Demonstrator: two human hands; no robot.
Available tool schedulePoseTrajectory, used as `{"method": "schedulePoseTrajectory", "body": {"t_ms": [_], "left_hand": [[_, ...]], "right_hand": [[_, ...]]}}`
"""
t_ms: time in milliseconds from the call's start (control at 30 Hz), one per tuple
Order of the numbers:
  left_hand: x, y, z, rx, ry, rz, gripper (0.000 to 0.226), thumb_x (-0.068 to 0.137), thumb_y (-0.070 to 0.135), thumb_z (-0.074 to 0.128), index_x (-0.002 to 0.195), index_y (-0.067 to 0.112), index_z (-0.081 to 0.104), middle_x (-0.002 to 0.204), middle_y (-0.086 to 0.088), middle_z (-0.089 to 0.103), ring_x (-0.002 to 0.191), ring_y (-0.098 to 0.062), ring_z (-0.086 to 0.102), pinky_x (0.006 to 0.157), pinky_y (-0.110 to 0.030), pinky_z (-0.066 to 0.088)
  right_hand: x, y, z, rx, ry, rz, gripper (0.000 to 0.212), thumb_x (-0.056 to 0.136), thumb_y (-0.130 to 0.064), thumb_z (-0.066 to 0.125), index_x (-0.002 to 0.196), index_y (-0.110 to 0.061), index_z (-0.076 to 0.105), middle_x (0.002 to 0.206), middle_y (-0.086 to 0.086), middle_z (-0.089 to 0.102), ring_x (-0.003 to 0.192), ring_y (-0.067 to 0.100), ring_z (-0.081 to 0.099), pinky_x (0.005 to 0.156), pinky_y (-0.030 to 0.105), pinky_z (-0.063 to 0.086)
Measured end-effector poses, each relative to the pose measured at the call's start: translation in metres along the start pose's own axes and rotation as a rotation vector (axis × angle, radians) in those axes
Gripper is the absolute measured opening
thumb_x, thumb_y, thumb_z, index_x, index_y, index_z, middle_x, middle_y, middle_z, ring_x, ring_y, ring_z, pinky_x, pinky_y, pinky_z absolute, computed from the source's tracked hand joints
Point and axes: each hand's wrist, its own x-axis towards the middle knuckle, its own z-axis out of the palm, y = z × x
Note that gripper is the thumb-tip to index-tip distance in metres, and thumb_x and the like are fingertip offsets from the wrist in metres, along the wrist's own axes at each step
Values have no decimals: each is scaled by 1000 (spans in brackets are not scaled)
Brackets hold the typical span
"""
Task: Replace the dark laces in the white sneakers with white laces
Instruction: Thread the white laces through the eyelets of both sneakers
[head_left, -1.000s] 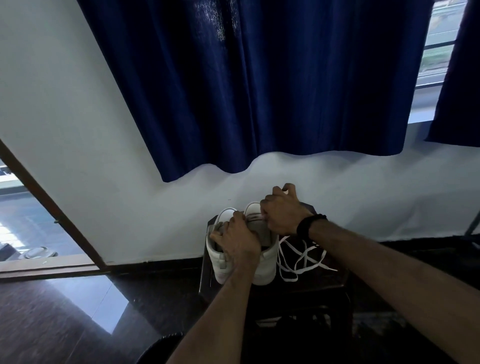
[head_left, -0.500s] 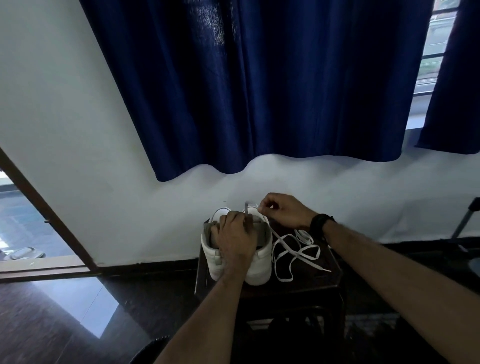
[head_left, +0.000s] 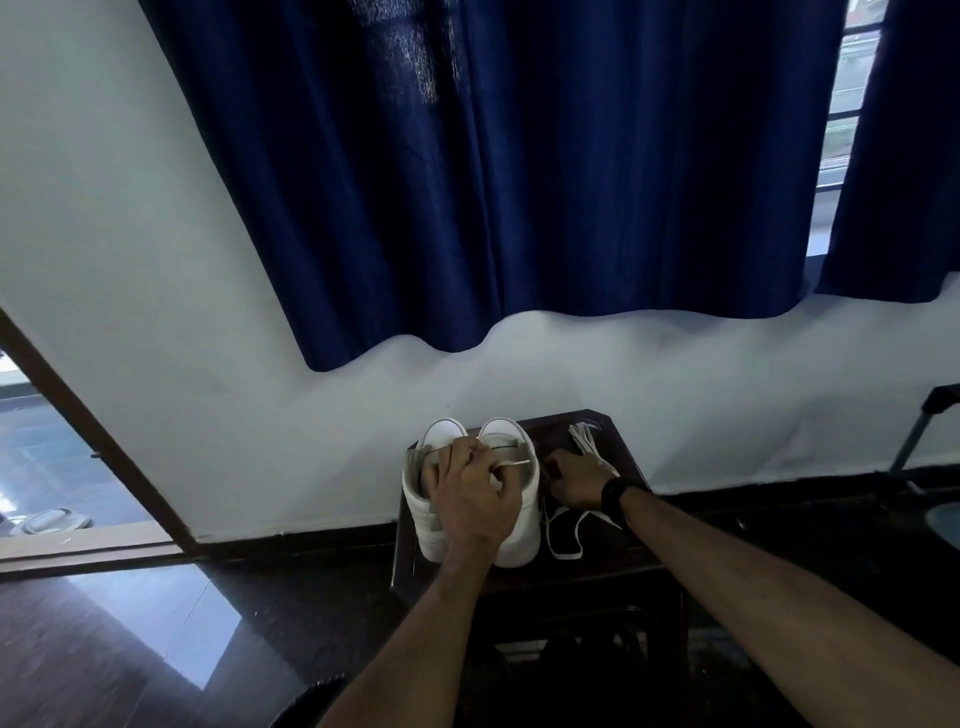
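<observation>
Your left hand (head_left: 475, 499) lies curled over the white sneakers (head_left: 511, 535) at the desk's (head_left: 613, 566) 9 o'clock side, its grip pinching a white lace end (head_left: 514, 464). At 3 o'clock of the shoes, your right hand (head_left: 579, 480) rests on loose white laces (head_left: 563, 535); whether its grip holds them, you cannot tell.

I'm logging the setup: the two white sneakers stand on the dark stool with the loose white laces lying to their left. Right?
Not quite. In the head view the loose white laces lie to the right of the white sneakers, under the right hand. The sneakers do stand on the dark stool.
</observation>
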Motion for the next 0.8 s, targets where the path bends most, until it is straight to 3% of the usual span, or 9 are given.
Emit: {"method": "schedulePoseTrajectory", "body": {"t_ms": [133, 267, 367, 433, 533, 600, 700, 733, 800], "left_hand": [[7, -6, -16, -128, -61, 12, 19, 73, 41, 51, 73, 29, 65, 97, 16, 62, 100, -12, 53, 91, -36, 31], [32, 10, -32, -311, -216, 66, 29, 86, 34, 47, 112, 35, 59, 122, 21, 55, 111, -6, 47, 98, -36, 33], [62, 37, -37, -490, -448, -25, 36, 97, 45, 47, 133, 39, 48, 131, 18, 56, 117, -6, 51, 107, -34, 30], [79, 50, -45, -626, -532, -76, 28, 93, 46, 48, 115, 35, 62, 110, 10, 69, 105, -9, 61, 104, -38, 40], [89, 47, -57, -705, -396, -154, 29, 96, 28, 52, 74, 31, 70, 83, 1, 71, 82, -13, 63, 86, -37, 47], [93, 35, -61, -669, -218, -409, 37, 95, 17, 50, 66, 30, 68, 91, -2, 70, 88, -19, 62, 86, -36, 46], [89, 35, -72, -249, 44, -804, 17, 93, 26, 53, 99, 29, 68, 119, -10, 60, 114, -32, 53, 97, -41, 39], [83, 44, -77, -220, 162, -803, 22, 90, 26, 59, 111, 21, 63, 121, -12, 56, 115, -32, 50, 96, -40, 38], [70, 63, -81, -433, 267, -560, 25, 87, 23, 67, 109, 15, 58, 107, -7, 59, 101, -24, 55, 83, -30, 40]], "right_hand": [[-6, -7, -9, 132, 98, -29, 22, 97, -33, 47, 90, -19, 63, 108, 8, 67, 103, 25, 60, 79, 31, 36], [-25, -18, -60, 482, 141, -131, 32, 97, -34, 56, 71, -20, 69, 64, -4, 63, 61, 9, 55, 62, 20, 42], [-41, -37, -101, 794, -18, -189, 43, 100, -45, 48, 85, -12, 71, 59, -5, 51, 55, 9, 51, 61, 21, 44], [-49, -45, -122, 899, 4, -194, 48, 99, -49, 45, 92, -10, 72, 57, -5, 44, 54, 10, 46, 60, 22, 42], [-63, -47, -148, 976, 38, -179, 42, 98, -48, 51, 96, -10, 69, 57, -6, 38, 53, 11, 40, 59, 24, 37], [-71, -44, -159, 998, -5, -194, 35, 97, -43, 55, 101, -10, 67, 58, -6, 36, 54, 10, 37, 57, 23, 35], [-76, -45, -162, 1062, -63, -252, 25, 100, -33, 51, 100, -12, 64, 59, -6, 37, 54, 10, 34, 55, 22, 32], [-76, -48, -161, 1101, -71, -274, 23, 102, -30, 47, 100, -12, 62, 60, -6, 37, 54, 10, 32, 54, 21, 30], [-76, -58, -158, 1152, -68, -327, 24, 104, -26, 42, 101, -12, 61, 61, -6, 38, 55, 9, 30, 53, 20, 28]]}}
